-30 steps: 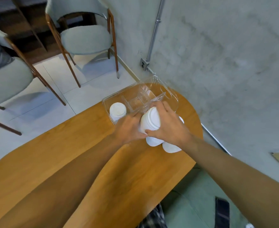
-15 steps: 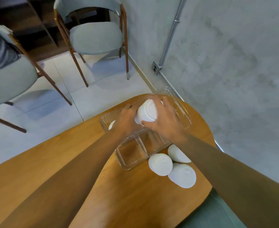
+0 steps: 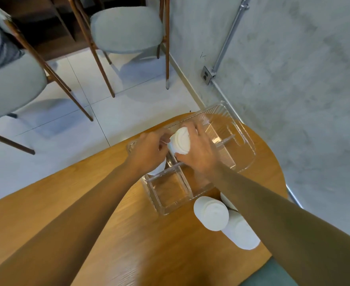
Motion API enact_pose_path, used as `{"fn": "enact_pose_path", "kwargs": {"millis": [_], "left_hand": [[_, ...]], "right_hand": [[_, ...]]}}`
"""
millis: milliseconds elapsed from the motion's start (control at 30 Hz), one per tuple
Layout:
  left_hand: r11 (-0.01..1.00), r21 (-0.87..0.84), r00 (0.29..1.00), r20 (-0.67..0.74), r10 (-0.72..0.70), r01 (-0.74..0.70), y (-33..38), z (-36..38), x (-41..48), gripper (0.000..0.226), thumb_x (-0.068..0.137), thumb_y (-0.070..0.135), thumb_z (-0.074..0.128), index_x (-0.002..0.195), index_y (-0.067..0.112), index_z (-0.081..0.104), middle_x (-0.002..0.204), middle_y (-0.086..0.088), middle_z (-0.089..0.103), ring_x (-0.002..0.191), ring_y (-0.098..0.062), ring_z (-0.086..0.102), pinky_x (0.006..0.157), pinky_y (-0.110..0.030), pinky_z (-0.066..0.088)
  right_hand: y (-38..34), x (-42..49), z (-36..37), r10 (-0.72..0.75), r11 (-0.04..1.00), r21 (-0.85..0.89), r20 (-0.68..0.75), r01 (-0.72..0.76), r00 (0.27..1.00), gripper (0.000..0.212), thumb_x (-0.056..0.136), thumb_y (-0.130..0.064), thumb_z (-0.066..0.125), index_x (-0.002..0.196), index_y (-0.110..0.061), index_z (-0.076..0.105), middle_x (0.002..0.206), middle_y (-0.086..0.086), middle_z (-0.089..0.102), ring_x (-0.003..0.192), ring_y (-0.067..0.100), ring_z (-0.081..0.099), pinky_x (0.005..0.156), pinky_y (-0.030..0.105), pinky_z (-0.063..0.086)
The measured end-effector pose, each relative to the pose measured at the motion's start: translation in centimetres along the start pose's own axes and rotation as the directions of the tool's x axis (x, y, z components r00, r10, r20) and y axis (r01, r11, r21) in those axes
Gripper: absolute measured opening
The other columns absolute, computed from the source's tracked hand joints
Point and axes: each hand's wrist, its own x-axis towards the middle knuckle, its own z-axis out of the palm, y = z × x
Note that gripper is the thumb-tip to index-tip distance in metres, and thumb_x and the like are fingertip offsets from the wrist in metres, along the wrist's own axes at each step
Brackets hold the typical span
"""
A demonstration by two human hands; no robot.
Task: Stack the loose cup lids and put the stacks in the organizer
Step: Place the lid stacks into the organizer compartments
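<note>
A stack of white cup lids (image 3: 181, 142) is held over the clear plastic organizer (image 3: 243, 139) at the far end of the wooden table. My right hand (image 3: 199, 155) wraps it from the right and my left hand (image 3: 149, 154) grips it from the left. Under my left hand, another white lid stack (image 3: 158, 169) sits in a left compartment, mostly hidden. The near compartment (image 3: 170, 193) holds nothing. Three more white lid stacks stand on the table in front of the organizer: one (image 3: 210, 212), one (image 3: 241, 232), and one (image 3: 226, 201) partly behind my right forearm.
The wooden table (image 3: 128, 234) ends just past the organizer, close to a grey concrete wall (image 3: 293, 79) with a pipe and socket (image 3: 207, 75). Two grey-cushioned chairs (image 3: 126, 27) stand on the tiled floor beyond the table.
Both hands carried the lid stack from the table side up over the organizer's middle compartments; the view tilted down, so the loose stacks now appear nearer.
</note>
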Motion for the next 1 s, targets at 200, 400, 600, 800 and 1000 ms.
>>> {"fn": "enact_pose_path", "kwargs": {"millis": [200,400,600,800,1000], "left_hand": [[0.999,-0.033,0.999,0.029,0.013,-0.012,-0.7,-0.5,-1.3,0.038,0.1,0.013,0.068,0.136,0.021,0.066,0.123,0.002,0.073,0.102,-0.009,0.061,0.093,-0.027,0.055],[0.999,-0.034,0.999,0.035,0.022,-0.021,-1.6,-0.6,-2.3,0.04,0.098,0.013,0.069,0.137,0.024,0.066,0.127,0.004,0.072,0.105,-0.009,0.061,0.096,-0.031,0.056],[0.998,-0.012,0.998,0.027,0.065,-0.064,-1.0,-1.3,-3.8,0.042,0.098,0.013,0.071,0.138,0.022,0.065,0.128,0.004,0.071,0.105,-0.008,0.062,0.09,-0.023,0.052],[0.981,-0.051,0.973,0.13,0.192,-0.187,1.3,-1.0,-7.2,0.036,0.097,0.02,0.073,0.133,0.022,0.069,0.127,0.003,0.072,0.103,-0.01,0.064,0.083,-0.02,0.053],[0.944,-0.146,0.916,0.238,0.323,-0.295,2.1,1.5,-11.7,0.026,0.095,0.016,0.071,0.121,0.019,0.074,0.112,0.008,0.071,0.095,-0.01,0.065,0.078,-0.023,0.055]], "right_hand": [[0.0,-0.3,0.5,0.028,0.999,0.026,0.002,-0.028,1.0,0.098,0.076,-0.045,0.092,0.149,-0.034,0.027,0.156,0.001,0.033,0.138,0.032,0.046,0.102,0.047,0.057],[-0.3,-0.2,0.9,0.037,0.998,0.053,0.064,-0.041,0.997,0.102,0.077,-0.036,0.093,0.156,-0.029,0.028,0.16,0.003,0.033,0.142,0.033,0.042,0.107,0.047,0.05],[-0.8,-1.3,-0.6,0.07,0.984,0.159,0.057,-0.078,0.996,0.103,0.083,-0.034,0.088,0.162,-0.033,0.021,0.166,0.0,0.03,0.149,0.032,0.036,0.115,0.056,0.041],[-0.9,-7.2,-3.4,0.076,0.984,0.162,-0.035,-0.069,0.997,0.094,0.084,-0.04,0.086,0.16,-0.033,0.03,0.163,-0.002,0.037,0.15,0.026,0.036,0.116,0.055,0.039],[-0.3,-15.7,-2.7,0.104,0.992,0.081,-0.066,-0.099,0.992,0.079,0.086,-0.044,0.081,0.153,-0.024,0.045,0.155,0.003,0.045,0.139,0.029,0.045,0.102,0.049,0.053]]}}
